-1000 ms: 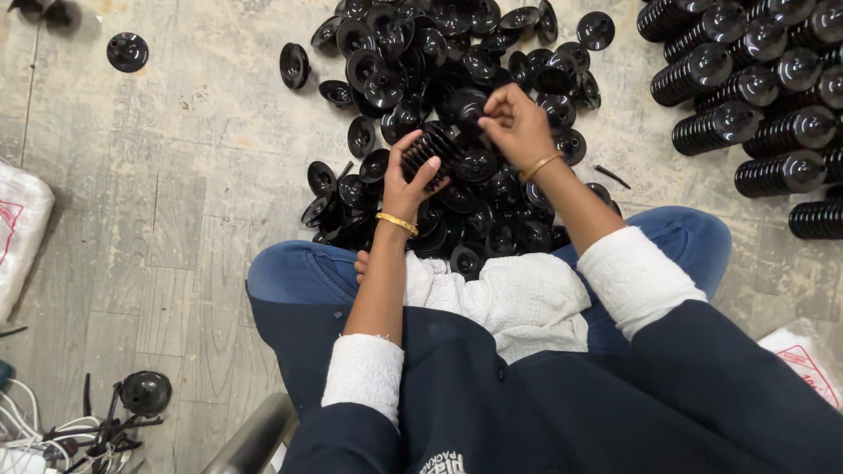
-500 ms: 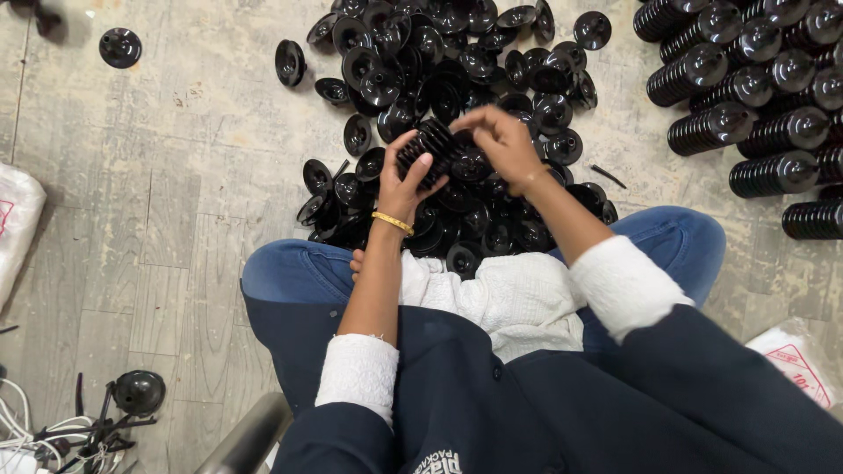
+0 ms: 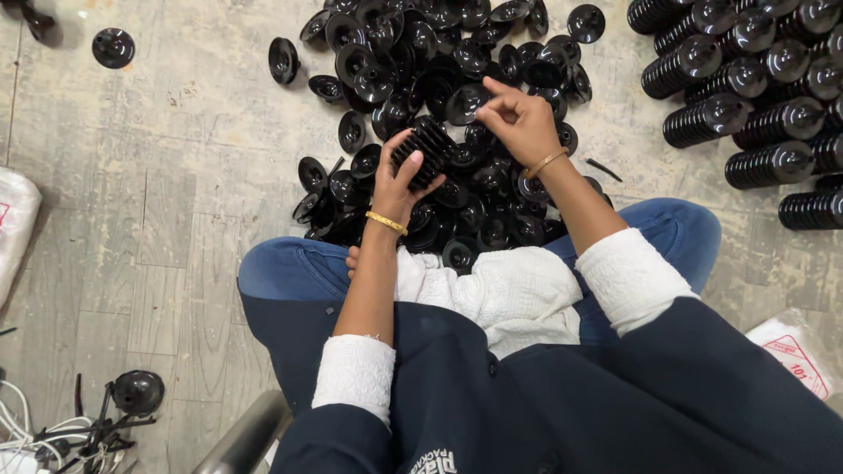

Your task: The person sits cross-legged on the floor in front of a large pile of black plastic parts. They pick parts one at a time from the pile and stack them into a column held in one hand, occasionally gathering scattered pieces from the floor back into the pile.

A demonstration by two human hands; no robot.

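Note:
My left hand point(image 3: 399, 180) grips a short stack of black discs point(image 3: 423, 151), held tilted above the pile. My right hand point(image 3: 520, 121) pinches a single black disc point(image 3: 465, 103) just right of the stack's upper end. Beneath both hands lies a loose pile of black round discs point(image 3: 421, 66) spread on the floor in front of my crossed legs. Both wrists wear gold bangles.
Several finished long stacks of black discs point(image 3: 746, 88) lie side by side at the upper right. A lone disc point(image 3: 113, 47) sits at the upper left. White bags rest at the left edge point(image 3: 13, 224) and lower right point(image 3: 795, 351). Wires and a black part point(image 3: 132, 395) are at lower left.
My right hand lifted a disc from the pile and brought it toward the stack's end. My left hand kept the stack and barely moved.

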